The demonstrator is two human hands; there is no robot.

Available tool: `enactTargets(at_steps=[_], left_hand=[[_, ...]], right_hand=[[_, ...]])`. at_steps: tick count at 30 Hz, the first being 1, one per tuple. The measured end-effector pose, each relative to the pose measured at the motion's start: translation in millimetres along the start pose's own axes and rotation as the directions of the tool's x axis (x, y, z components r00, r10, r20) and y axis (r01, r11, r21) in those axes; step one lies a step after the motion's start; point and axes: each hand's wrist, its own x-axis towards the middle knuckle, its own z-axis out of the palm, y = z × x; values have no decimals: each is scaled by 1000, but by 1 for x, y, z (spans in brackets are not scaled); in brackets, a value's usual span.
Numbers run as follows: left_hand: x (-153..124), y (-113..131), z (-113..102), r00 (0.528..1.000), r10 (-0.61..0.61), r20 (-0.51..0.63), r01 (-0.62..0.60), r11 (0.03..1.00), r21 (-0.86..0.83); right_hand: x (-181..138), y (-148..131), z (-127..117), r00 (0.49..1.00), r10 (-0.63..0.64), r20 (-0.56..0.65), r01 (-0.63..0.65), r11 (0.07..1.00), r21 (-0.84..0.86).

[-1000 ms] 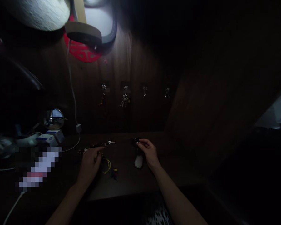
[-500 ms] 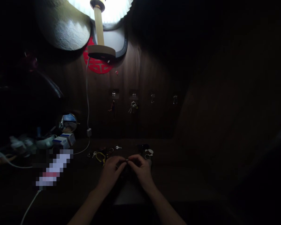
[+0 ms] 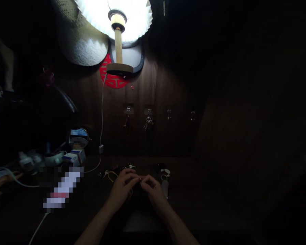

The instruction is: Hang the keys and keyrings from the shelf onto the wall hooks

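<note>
A small, shiny metal ring (image 3: 140,180) is pinched between the fingertips of the left hand (image 3: 122,187) and right hand (image 3: 154,192), which are held close together just above the dark wooden worktop (image 3: 186,180). Being light, stiff and slippery, it is best gripped by its rim. A yellow cord loop (image 3: 112,175) lies just beside the left hand.

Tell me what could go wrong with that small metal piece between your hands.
The small metal piece pinched between the left hand and right hand might slip and vanish against the dark tabletop in this dim light. The yellow cord beside the left hand could also snag that hand.
</note>
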Motion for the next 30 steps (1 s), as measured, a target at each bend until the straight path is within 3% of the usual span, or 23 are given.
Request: enactTargets(at_steps=[5, 11, 17, 22, 30], left_hand=[[-1, -4, -1, 1000, -15, 5, 15, 1000, -27], [0, -9, -9, 999, 21, 35, -22, 999, 32], [6, -42, -34, 997, 34, -74, -16, 970, 241], [5, -78, -49, 992, 93, -90, -48, 912, 408], [1, -85, -48, 995, 75, -72, -33, 885, 465]], right_hand=[[-4, -2, 11, 999, 51, -11, -50, 992, 115], [-3, -1, 10, 998, 59, -34, -55, 992, 115], [10, -11, -15, 978, 2, -208, 15, 997, 81], [18, -33, -40, 946, -26, -322, 53, 996, 76], [34, -53, -79, 873, -96, -479, 124, 992, 27]])
